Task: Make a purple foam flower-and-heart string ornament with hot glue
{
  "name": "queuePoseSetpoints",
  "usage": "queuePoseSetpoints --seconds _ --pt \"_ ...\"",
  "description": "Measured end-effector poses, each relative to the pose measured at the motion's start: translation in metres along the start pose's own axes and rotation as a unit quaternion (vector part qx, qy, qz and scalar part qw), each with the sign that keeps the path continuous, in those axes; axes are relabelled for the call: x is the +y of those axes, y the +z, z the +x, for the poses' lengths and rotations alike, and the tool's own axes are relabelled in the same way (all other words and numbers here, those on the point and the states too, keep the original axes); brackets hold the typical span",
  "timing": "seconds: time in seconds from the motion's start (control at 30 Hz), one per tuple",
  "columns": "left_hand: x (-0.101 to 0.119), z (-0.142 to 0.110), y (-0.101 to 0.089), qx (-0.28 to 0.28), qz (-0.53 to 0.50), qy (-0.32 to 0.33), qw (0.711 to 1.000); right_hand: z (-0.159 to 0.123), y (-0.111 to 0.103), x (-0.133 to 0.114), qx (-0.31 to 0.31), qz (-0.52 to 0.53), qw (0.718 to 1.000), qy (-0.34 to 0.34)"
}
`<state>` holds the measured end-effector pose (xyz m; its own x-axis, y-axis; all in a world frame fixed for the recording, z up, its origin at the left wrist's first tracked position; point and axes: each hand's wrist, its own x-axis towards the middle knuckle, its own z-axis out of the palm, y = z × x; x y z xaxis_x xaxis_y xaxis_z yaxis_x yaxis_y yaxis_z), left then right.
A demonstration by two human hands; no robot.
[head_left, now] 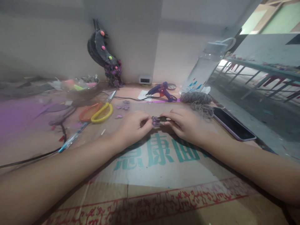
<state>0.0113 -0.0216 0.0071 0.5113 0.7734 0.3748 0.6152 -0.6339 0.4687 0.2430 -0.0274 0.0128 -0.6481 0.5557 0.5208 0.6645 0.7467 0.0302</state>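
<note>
My left hand [133, 128] is curled, its fingertips pinching a small purple flower-shaped piece [154, 121] over the cardboard sheet [164, 175]. My right hand [182, 123] is closed on a small dark tool [164, 119] whose tip meets the purple piece. Both hands meet at the middle of the sheet. A few loose purple petals [123, 107] lie just beyond my left hand.
Yellow and orange scissors [98, 113] and a blue pen [71, 140] lie left. A blue glue gun [162, 91], grey twine [198, 100], a water bottle [206, 67] and a phone [233, 124] stand right. A dark decorated ornament [104, 56] leans on the wall.
</note>
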Motion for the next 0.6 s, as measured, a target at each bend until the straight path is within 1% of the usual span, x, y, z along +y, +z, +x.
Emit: queuePoseSetpoints --seconds 0.17,0.3,0.4,0.6 --pt "-0.0004 -0.0004 0.0005 -0.003 0.007 0.006 1.000 0.0003 -0.0011 -0.0018 -0.008 -0.006 1.000 0.001" --pt "-0.0017 -0.0010 0.0012 0.003 0.025 0.031 0.999 -0.0001 -0.0006 -0.0014 -0.025 -0.007 1.000 0.012" --pt "-0.0021 -0.0015 0.0013 0.006 0.037 0.048 0.998 -0.0001 -0.0003 -0.0010 -0.026 -0.002 1.000 0.010" --pt "-0.0023 -0.0013 0.0013 0.009 0.038 0.050 0.998 0.0008 0.0000 -0.0015 -0.032 0.002 0.999 0.016"
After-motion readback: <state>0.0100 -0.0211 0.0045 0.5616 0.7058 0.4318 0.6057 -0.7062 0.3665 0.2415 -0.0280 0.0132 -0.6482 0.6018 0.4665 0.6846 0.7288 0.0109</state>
